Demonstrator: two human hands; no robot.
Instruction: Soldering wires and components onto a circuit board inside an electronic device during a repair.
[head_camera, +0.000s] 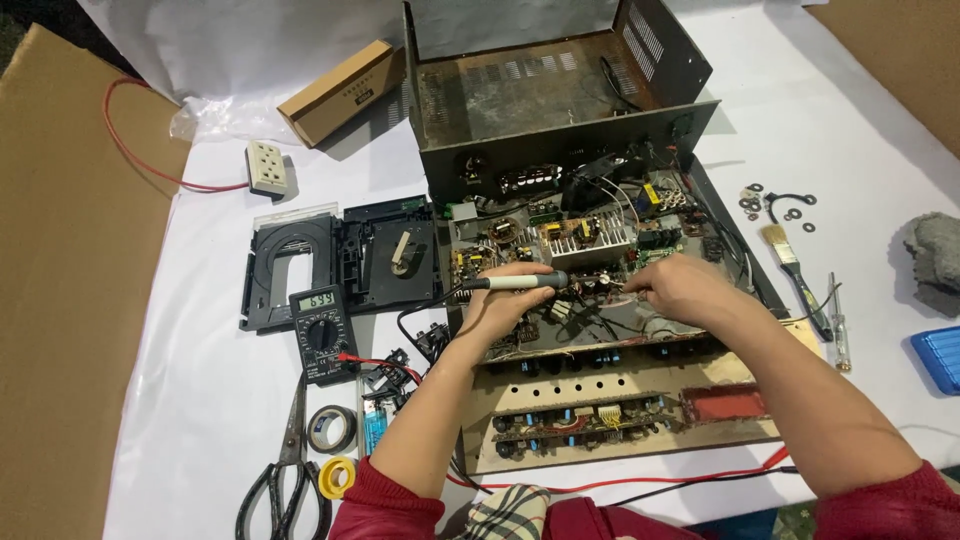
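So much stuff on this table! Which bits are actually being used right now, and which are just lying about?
In use: soldering iron in the left hand; circuit board that the right hand touches.

Lying about: multimeter, scissors, tape rolls, paintbrush, cardboard box, socket.

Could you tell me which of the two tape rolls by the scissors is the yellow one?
The yellow tape roll lies nearest the scissors, at the table's front edge; the grey tape roll sits just behind it.

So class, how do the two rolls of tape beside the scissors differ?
The grey roll is dull and wider across; the yellow roll is bright and smaller. The grey roll lies farther from the person, the yellow roll nearer. Both lie flat on the white sheet, right of the scissors.
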